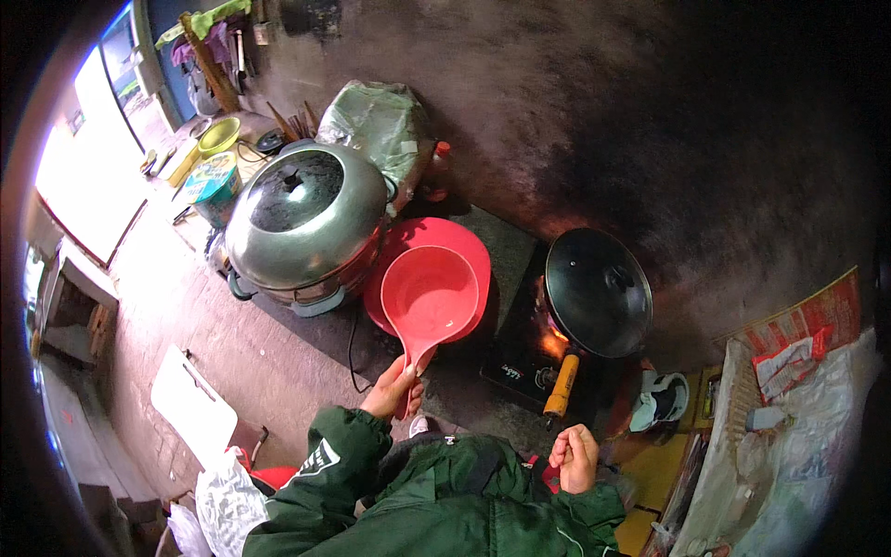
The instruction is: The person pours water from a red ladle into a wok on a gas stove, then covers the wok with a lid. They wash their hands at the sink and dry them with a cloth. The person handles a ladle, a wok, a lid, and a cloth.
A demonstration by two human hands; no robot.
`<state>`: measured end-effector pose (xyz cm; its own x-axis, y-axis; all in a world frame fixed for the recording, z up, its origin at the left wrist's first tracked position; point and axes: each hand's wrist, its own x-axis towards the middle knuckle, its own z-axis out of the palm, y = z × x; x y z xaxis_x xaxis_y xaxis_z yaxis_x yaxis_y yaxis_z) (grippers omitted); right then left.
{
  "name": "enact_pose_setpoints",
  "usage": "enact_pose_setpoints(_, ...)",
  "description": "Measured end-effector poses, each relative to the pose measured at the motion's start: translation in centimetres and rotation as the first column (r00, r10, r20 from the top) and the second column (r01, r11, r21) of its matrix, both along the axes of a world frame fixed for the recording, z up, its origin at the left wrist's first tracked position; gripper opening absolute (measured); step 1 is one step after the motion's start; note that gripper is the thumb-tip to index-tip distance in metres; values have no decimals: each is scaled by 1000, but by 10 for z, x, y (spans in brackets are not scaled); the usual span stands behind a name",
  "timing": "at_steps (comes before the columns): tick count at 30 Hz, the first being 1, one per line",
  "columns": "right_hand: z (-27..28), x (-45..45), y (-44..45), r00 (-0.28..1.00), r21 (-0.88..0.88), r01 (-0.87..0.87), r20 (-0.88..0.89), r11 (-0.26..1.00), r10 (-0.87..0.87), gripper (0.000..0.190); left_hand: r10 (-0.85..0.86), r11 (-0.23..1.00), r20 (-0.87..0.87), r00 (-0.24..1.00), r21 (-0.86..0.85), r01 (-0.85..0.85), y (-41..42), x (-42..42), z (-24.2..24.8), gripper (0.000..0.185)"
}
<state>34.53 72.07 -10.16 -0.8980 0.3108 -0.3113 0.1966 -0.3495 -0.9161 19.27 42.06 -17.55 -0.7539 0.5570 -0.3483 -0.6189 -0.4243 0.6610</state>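
Observation:
My left hand grips the handle of a red plastic water ladle. The ladle's bowl shows a glossy spot inside; whether it holds liquid I cannot tell. Behind and partly under it is a red plastic basin, mostly covered by the ladle. My right hand is curled in front of my jacket, with nothing visible in it. Beyond that hand, a pan with a dark lid and a yellow handle sits on a gas stove. Orange flame shows at its left side.
Left of the basin stands a large metal pot with a domed lid. Behind it are a plastic-covered object and a red-capped bottle. A white board is at lower left. Packets lie on a ledge at right.

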Motion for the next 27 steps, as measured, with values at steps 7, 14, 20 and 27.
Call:
enact_pose_setpoints(7,-1,-1,2,969,7,-245,3,969,245,22,36,983,12,999,-182,-33,-22,79,39,36)
enact_pose_setpoints(14,-5,12,16,927,17,-375,12,927,375,21,117,988,51,992,-106,-111,-18,150,47,29)
enact_pose_setpoints(20,-15,29,23,889,-22,-455,44,890,456,21,153,984,60,986,-99,-147,-16,192,47,32)
enact_pose_setpoints(27,-28,48,29,846,-32,-531,45,847,532,18,187,976,78,979,-126,-177,-13,230,49,38)
